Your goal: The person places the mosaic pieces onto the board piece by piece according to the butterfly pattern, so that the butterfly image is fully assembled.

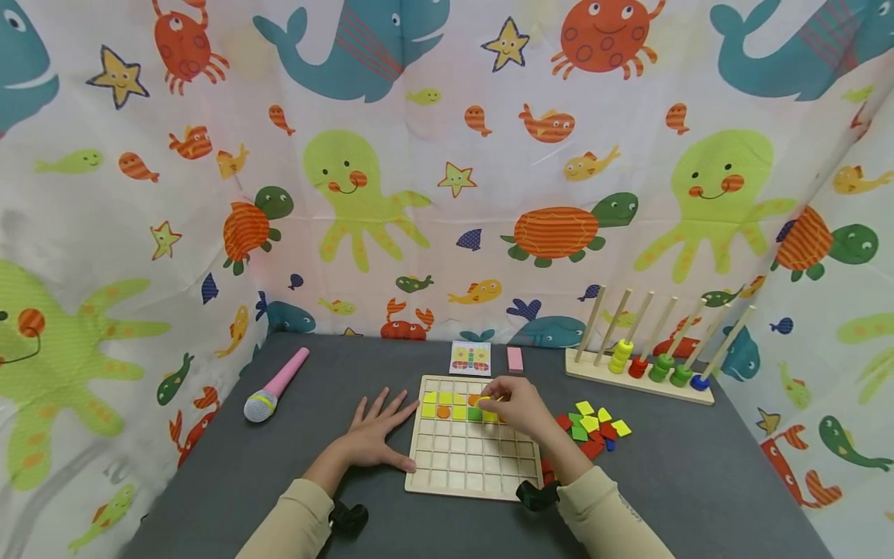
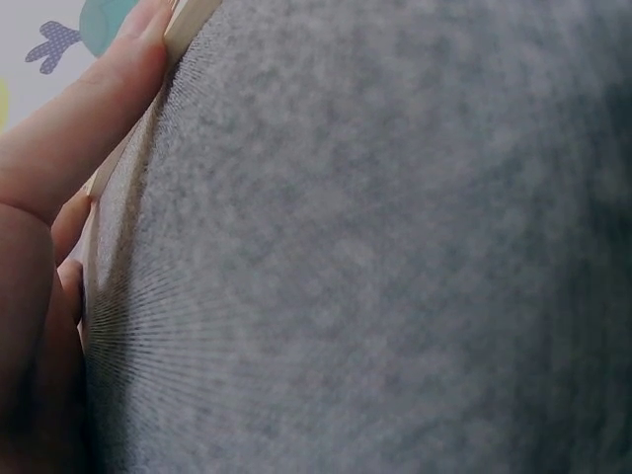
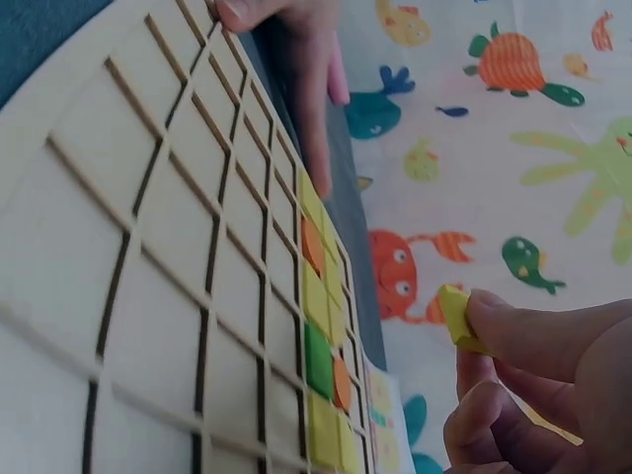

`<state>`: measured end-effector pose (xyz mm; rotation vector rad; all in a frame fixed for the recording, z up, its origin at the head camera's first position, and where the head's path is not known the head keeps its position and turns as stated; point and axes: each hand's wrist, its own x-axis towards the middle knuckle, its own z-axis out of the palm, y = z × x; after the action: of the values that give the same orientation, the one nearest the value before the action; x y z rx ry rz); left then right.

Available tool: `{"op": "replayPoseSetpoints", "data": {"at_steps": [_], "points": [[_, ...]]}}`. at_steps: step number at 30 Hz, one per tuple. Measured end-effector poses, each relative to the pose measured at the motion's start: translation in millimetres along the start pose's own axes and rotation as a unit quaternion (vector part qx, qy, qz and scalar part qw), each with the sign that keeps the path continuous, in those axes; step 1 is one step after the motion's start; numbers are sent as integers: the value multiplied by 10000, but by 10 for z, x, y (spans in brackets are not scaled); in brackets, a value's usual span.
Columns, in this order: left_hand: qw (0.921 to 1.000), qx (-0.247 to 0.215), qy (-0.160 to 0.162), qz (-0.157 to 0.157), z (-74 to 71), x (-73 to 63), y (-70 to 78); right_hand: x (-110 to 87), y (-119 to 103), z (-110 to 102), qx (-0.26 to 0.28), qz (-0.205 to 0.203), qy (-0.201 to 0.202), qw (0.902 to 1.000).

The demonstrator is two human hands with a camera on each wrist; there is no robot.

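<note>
A wooden grid board (image 1: 475,470) lies on the grey table, its upper rows partly filled with yellow squares (image 1: 459,412), orange discs (image 1: 443,412) and a green square (image 1: 475,414). My left hand (image 1: 373,436) is spread beside the board's left edge, the thumb (image 2: 94,123) touching that edge in the left wrist view. Over the upper right of the grid, my right hand (image 1: 520,405) pinches a small yellow tile (image 3: 457,318) between thumb and finger, raised above the board. A yellow sliver (image 3: 553,427) also shows by its lower fingers. Its forearm hides part of the board's right side.
Loose red, yellow, green and blue pieces (image 1: 594,427) lie right of the board. Behind it are a pattern card (image 1: 471,358) and a pink block (image 1: 514,359). A peg stand with coloured rings (image 1: 639,376) stands back right, a pink toy microphone (image 1: 275,386) left. A printed curtain encloses the table.
</note>
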<state>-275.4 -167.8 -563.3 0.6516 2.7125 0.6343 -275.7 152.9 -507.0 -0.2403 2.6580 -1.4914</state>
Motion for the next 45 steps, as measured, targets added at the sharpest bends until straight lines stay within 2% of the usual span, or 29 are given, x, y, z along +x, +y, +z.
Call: {"op": "replayPoseSetpoints", "data": {"at_steps": [9, 17, 22, 29, 36, 45], "points": [[10000, 40, -29, -29, 9, 15, -23, 73, -101, 319, -129, -313, -240, 9991], [10000, -5, -9, 76, 11, 1, 8, 93, -150, 594, -247, -299, -525, 9979], [9999, 11, 53, 138, 13, 6, -11, 133, -189, 732, -278, -348, -558, 9974], [9997, -102, 74, 221, 17, 21, -52, 191, -220, 896, -749, -323, -436, 9957], [10000, 11, 20, 82, 32, 27, -70, 223, -215, 995, -1281, -313, -399, 9905], [9999, 55, 52, 69, 27, 28, -61, 222, -210, 1027, -1578, -306, -397, 9862]]}}
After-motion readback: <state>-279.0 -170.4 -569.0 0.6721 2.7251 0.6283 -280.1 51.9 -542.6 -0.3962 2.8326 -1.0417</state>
